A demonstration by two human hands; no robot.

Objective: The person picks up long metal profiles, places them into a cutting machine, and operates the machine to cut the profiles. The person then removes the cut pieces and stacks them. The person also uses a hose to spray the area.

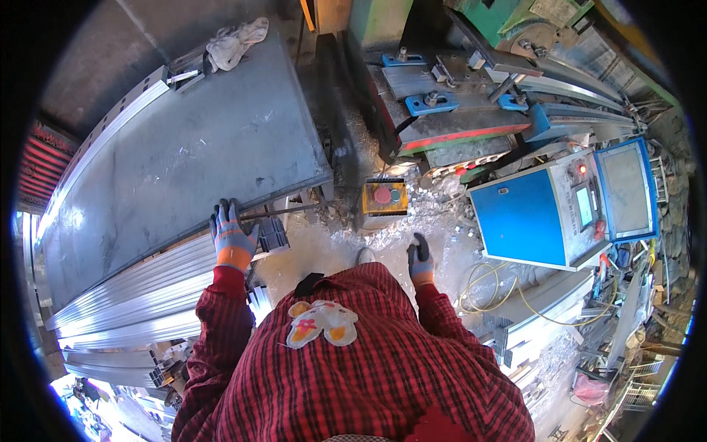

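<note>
My left hand [234, 237], in a grey glove with dark fingertips and an orange cuff, rests at the near edge of a large grey metal-topped table [199, 140]. Its fingers stretch forward and the thumb stands apart; no held thing shows. A thin dark rod [283, 212] runs along just right of those fingers, and whether they touch it is unclear. Below lie bundled long aluminium profiles [147, 287]. My right hand [420, 264], gloved alike, hangs over the littered floor with fingers apart and nothing visible in it.
A yellow control box [384, 197] with red and green buttons stands ahead. Beyond it is a press bed [442, 110] with blue clamps. At right is a blue-and-white control cabinet [523, 214], with a yellow hose [508, 283] nearby. A pale rag [236, 46] lies on the table's far end.
</note>
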